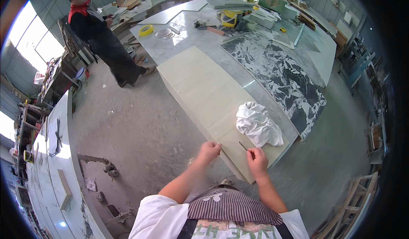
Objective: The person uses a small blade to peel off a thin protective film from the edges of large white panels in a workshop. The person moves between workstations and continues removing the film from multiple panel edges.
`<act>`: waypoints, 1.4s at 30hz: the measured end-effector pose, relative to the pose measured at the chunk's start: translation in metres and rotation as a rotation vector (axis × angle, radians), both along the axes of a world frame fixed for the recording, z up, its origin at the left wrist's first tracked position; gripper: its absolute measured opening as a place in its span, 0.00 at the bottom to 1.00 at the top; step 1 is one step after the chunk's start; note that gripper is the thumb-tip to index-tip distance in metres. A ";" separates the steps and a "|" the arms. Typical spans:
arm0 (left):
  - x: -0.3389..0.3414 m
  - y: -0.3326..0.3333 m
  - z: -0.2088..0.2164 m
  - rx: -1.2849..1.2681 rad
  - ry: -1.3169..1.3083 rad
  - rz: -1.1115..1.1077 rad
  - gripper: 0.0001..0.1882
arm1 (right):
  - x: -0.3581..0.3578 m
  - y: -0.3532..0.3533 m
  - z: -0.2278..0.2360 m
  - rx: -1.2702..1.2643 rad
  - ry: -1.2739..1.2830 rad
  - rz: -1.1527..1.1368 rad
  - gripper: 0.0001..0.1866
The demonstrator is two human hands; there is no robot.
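Nearest camera: one striped fabric apron. Two hands: right hand nearly closed, pinching one thin, dark, straight stick over near end of one cream slab; left hand curled at slab's left edge, cannot tell whether holding anything. Slab long, rectangular, plain-faced. On slab, one soft, crumpled white cloth. Beyond, rightward: one black slab, stone-like, white-veined. Far left: one person, standing.

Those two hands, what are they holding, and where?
The right hand pinches a thin dark stick by its near end. Whether the left hand holds anything, I can't tell.
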State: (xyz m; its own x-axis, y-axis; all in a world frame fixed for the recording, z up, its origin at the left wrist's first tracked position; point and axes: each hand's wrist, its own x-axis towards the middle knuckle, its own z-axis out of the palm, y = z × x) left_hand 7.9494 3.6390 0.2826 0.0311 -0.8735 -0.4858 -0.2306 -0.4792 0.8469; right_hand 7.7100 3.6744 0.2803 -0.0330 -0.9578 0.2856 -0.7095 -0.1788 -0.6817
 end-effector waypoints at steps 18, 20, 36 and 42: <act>0.305 0.077 0.169 -1.081 -0.056 1.061 0.16 | -0.003 -0.002 -0.003 -0.038 -0.076 0.034 0.03; 0.356 0.097 0.107 -0.866 -0.226 0.992 0.16 | -0.001 -0.005 -0.007 -0.020 -0.141 0.042 0.03; 0.328 0.026 0.033 -0.324 -0.586 0.665 0.14 | 0.164 -0.148 0.079 0.231 -0.206 0.503 0.07; 0.253 -0.101 0.037 -0.922 -0.585 0.248 0.16 | 0.286 -0.233 0.090 0.046 0.190 0.729 0.07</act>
State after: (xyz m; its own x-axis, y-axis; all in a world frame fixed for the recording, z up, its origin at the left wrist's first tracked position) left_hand 8.2028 3.5383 0.3193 0.2663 -0.8298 0.4905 -0.6948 0.1875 0.6944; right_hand 7.9955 3.4410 0.3707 0.6594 -0.7294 0.1821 -0.5285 -0.6221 -0.5777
